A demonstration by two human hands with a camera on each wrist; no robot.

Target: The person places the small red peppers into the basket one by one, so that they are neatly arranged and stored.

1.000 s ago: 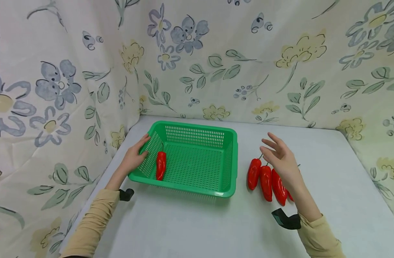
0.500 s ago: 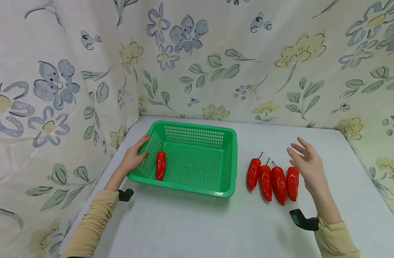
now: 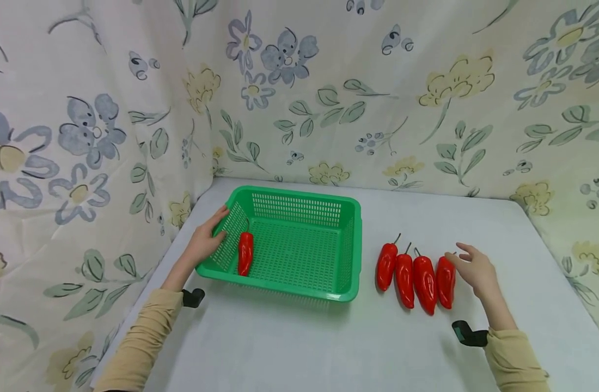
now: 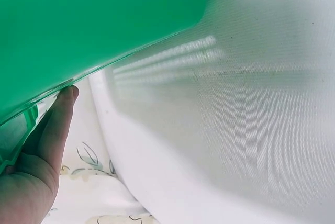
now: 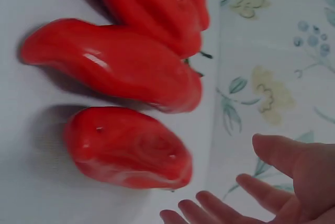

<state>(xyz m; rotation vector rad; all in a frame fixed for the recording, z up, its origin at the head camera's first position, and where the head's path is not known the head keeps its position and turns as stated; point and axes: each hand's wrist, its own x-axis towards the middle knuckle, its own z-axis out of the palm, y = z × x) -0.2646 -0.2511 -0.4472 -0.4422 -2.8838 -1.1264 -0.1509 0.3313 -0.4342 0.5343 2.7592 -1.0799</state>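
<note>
Nearing a glossy, dimpled red pepper [image 3: 445, 284], dipped the right hand [image 3: 477, 272] lower than before, with fingers loosely parted; kept the left hand [image 3: 203, 242], straight-fingered, against the green basket [image 3: 275, 285].

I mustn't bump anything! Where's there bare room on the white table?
Most room: the white table in front of the green perforated plastic basket and four shiny red peppers. Also the basket's floor, right of its single red pepper. Crowded: the peppers' row, beside the right hand, and the basket's left end, where the left hand rests.
</note>
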